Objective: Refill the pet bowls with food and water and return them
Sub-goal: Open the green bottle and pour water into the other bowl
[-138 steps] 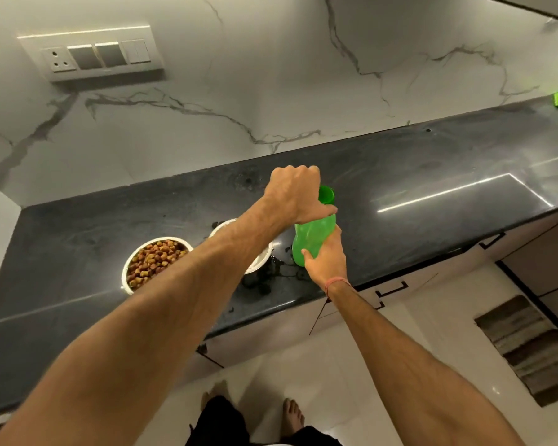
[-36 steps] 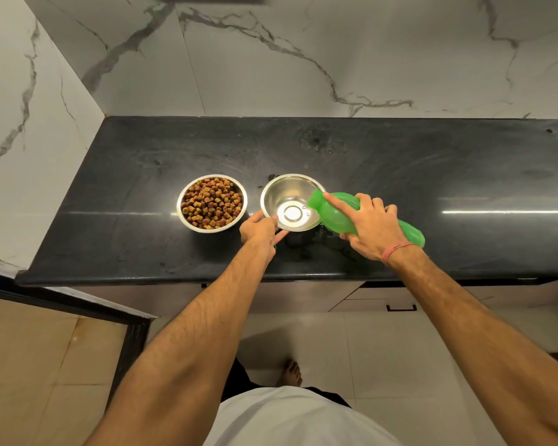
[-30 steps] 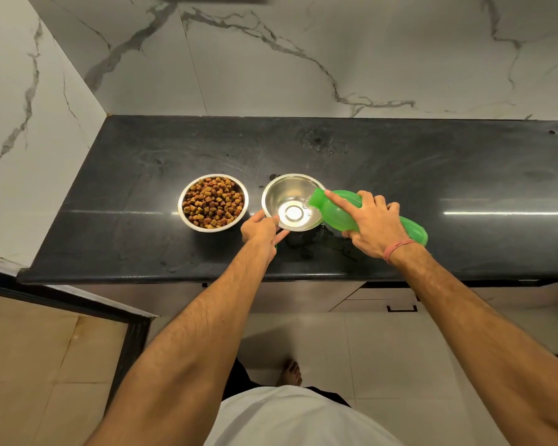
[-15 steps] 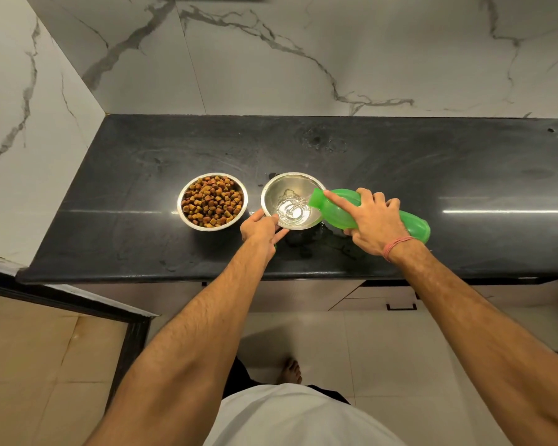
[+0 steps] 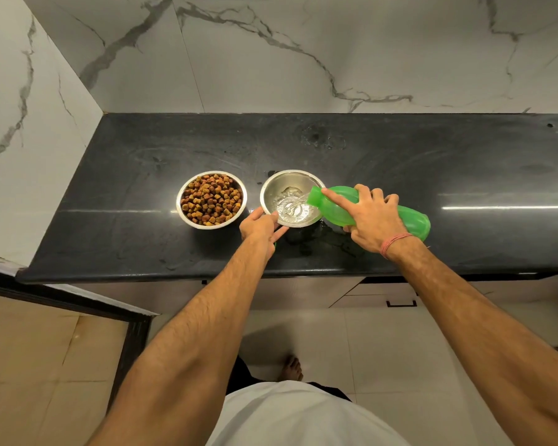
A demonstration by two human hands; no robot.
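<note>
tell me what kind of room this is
Most likely a home kitchen: a long dark stone countertop against a marble-look wall, with cabinet fronts and handles below it and a tiled floor.

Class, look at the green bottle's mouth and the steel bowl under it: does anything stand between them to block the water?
Nothing visible does. The bottle, gripped by the right hand, tilts with its mouth over the bowl, and water falls straight in. The left hand touches the bowl's near rim, off the water's path. The food bowl stands apart to the left.
</note>
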